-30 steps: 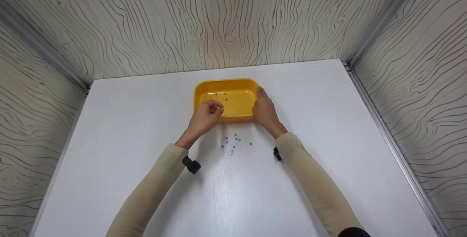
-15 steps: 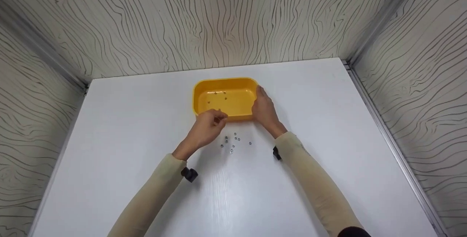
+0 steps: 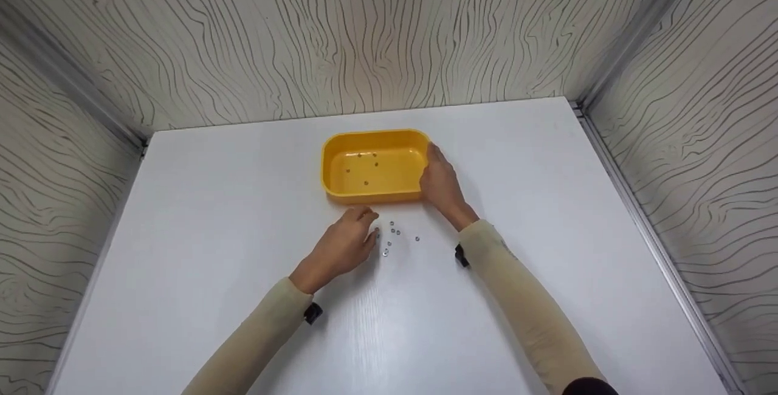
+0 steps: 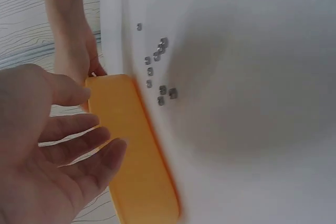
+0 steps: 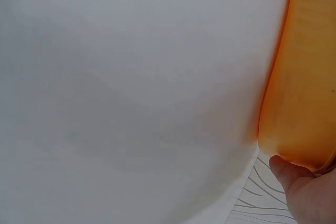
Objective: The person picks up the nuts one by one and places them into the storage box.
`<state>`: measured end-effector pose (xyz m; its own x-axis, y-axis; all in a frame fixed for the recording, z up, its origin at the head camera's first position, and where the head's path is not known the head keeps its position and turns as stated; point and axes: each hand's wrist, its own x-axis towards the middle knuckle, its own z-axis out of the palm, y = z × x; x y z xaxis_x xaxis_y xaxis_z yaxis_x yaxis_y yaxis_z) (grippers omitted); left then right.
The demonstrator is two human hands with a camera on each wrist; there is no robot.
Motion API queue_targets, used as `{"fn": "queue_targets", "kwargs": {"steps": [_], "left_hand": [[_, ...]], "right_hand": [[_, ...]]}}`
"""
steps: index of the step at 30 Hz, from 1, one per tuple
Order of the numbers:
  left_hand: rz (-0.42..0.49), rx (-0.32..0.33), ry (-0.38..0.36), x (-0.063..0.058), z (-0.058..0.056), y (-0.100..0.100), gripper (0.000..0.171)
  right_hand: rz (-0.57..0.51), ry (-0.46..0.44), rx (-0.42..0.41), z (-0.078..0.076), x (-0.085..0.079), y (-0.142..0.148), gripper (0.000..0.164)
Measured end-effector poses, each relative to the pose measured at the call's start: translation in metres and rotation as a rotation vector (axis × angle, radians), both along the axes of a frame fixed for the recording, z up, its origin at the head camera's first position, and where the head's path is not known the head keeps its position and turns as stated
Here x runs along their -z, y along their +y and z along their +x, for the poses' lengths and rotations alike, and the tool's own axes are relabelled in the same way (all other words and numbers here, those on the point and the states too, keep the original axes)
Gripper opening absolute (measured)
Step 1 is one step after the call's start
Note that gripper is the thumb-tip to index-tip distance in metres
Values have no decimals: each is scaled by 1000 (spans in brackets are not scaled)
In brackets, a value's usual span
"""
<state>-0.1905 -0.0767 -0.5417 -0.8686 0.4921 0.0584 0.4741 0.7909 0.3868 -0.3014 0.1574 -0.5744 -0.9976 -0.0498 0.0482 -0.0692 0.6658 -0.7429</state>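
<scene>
2 arms extend forward and angle toward each other. The left hand [image 3: 340, 244] shows its back, its fingers loosely bent; its thumb stands apart from the other fingertips, on the side nearer the body. Behind those fingers, the left wrist [image 3: 307, 274] runs straight into the beige-sleeved left forearm [image 3: 252, 334]. Right of the left fingertips and farther out, the right hand [image 3: 442, 185] grips, fingers pointing forward. Behind them come the bare right wrist [image 3: 465, 217] and the right forearm [image 3: 526, 304], also in a beige sleeve.

The left hand [image 3: 339, 245] has moved from the yellow tray [image 3: 396, 176] to beside the metal nuts [image 3: 392, 231], fingertips [image 4: 116, 151] parted.
</scene>
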Motion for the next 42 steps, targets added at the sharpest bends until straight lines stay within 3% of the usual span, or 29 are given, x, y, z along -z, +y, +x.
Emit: {"fn": "queue_targets", "kwargs": {"steps": [6, 11, 18, 25, 31, 42], "left_hand": [[-122, 101, 233, 25, 10, -2, 29], [-240, 131, 375, 38, 13, -6, 29], [-368, 179, 432, 43, 17, -8, 30], [-503, 236, 540, 46, 18, -7, 28], [-514, 285, 581, 46, 18, -6, 20], [-534, 283, 611, 43, 19, -5, 6]], "right_hand": [[31, -2, 5, -1, 0, -1, 62], [8, -8, 6, -1, 0, -1, 61], [13, 14, 0, -1, 0, 1, 62], [17, 26, 4, -1, 1, 0, 61], [8, 11, 9, 0, 1, -1, 61], [25, 8, 9, -1, 1, -1, 62]]}}
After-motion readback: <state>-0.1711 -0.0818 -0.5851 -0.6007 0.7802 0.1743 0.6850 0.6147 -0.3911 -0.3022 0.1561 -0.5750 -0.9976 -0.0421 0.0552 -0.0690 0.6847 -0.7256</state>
